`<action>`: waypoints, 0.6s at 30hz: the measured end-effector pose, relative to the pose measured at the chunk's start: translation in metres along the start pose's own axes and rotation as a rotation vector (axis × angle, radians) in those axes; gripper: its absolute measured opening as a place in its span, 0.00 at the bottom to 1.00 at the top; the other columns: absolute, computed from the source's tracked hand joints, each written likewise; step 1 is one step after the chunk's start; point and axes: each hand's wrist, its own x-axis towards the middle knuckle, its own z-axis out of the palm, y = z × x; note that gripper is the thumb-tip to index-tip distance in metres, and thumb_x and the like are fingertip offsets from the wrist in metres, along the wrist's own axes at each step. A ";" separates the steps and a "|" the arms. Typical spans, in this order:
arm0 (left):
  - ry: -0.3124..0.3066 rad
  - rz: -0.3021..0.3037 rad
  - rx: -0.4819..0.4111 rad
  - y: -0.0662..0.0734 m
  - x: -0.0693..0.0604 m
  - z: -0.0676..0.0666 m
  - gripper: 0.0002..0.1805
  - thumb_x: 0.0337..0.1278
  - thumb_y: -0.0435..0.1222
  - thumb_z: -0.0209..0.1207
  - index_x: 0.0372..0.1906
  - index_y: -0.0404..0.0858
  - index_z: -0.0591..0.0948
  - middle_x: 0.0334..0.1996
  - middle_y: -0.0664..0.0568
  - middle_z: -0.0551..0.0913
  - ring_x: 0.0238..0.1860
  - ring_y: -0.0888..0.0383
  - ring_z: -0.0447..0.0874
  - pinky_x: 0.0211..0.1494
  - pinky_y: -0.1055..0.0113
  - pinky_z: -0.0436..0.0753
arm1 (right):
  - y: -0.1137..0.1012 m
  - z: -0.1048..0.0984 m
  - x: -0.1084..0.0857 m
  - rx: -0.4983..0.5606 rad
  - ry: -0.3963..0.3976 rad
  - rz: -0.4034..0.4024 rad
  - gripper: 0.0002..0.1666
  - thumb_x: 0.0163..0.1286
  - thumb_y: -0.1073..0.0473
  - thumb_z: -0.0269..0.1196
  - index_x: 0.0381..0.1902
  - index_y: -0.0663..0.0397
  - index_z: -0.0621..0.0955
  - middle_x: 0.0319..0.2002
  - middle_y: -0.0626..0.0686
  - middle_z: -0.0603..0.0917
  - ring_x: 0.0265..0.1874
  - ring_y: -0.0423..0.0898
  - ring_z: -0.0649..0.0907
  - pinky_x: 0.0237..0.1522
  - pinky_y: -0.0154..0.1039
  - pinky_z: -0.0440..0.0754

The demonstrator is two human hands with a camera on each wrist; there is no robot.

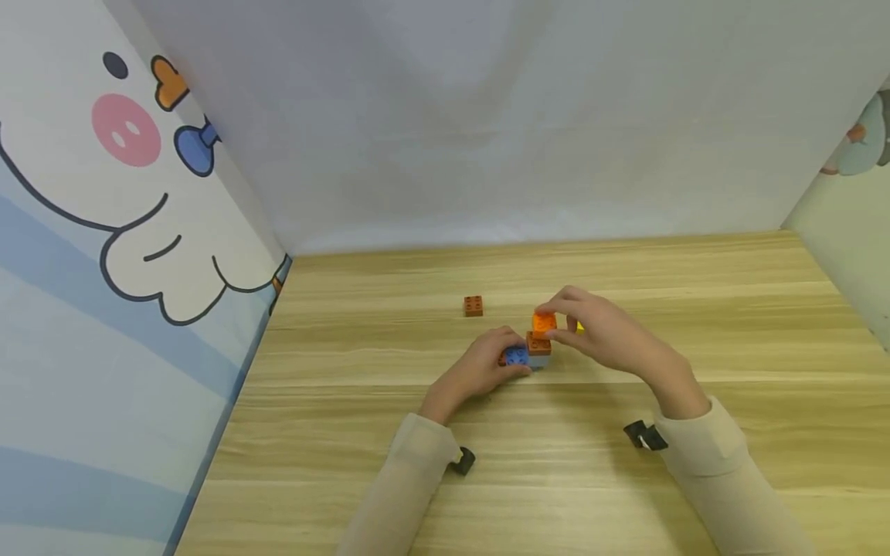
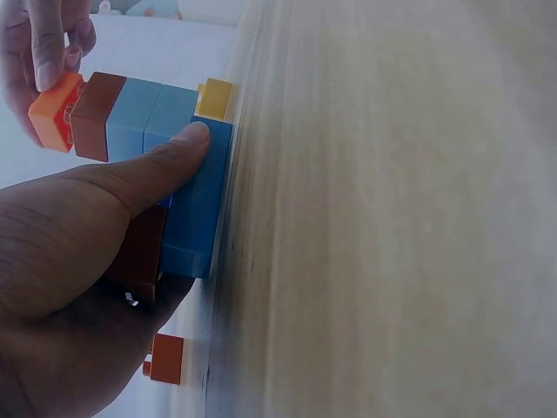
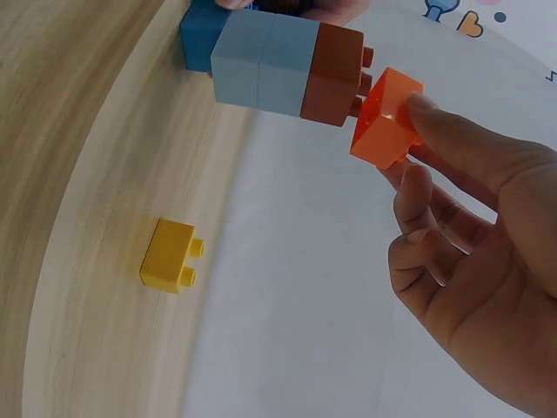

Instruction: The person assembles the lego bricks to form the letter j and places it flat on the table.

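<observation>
My right hand (image 1: 612,332) pinches an orange block (image 3: 388,118) between thumb and fingers, tilted at the studs of a brown block (image 3: 332,75). That brown block tops a stack of grey-blue blocks (image 3: 265,63), which stands on a long blue block (image 2: 198,205). My left hand (image 1: 480,367) grips the lower part of the build, its thumb along the side in the left wrist view. Beside the stack, a blue studded block (image 1: 516,356) shows between the left fingers, with a brown block (image 2: 139,252) partly hidden by that hand.
A loose brown block (image 1: 473,306) lies on the wooden table (image 1: 389,309), behind the left hand. A yellow block (image 3: 170,256) sits to the right of the build, mostly covered by the right hand in the head view. A pale wall (image 1: 487,154) borders the table's back.
</observation>
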 end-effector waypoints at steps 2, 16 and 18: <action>0.003 0.003 -0.003 -0.001 -0.001 0.000 0.21 0.66 0.45 0.66 0.59 0.39 0.82 0.52 0.50 0.84 0.45 0.59 0.77 0.50 0.69 0.76 | -0.002 0.001 0.000 0.004 -0.011 0.000 0.20 0.70 0.61 0.68 0.59 0.52 0.83 0.51 0.51 0.84 0.34 0.41 0.76 0.36 0.34 0.76; -0.004 0.004 -0.002 -0.001 -0.002 0.000 0.21 0.67 0.45 0.65 0.58 0.39 0.82 0.52 0.50 0.83 0.44 0.59 0.76 0.49 0.69 0.76 | -0.011 0.003 -0.002 0.015 -0.039 -0.014 0.19 0.70 0.61 0.68 0.58 0.53 0.84 0.51 0.51 0.84 0.34 0.40 0.77 0.37 0.34 0.78; -0.004 0.006 -0.001 -0.001 -0.003 0.001 0.21 0.67 0.45 0.65 0.58 0.39 0.82 0.51 0.50 0.83 0.44 0.59 0.76 0.49 0.70 0.76 | -0.013 0.003 -0.001 0.006 -0.038 -0.021 0.19 0.69 0.61 0.69 0.57 0.53 0.84 0.51 0.52 0.84 0.34 0.39 0.77 0.37 0.34 0.79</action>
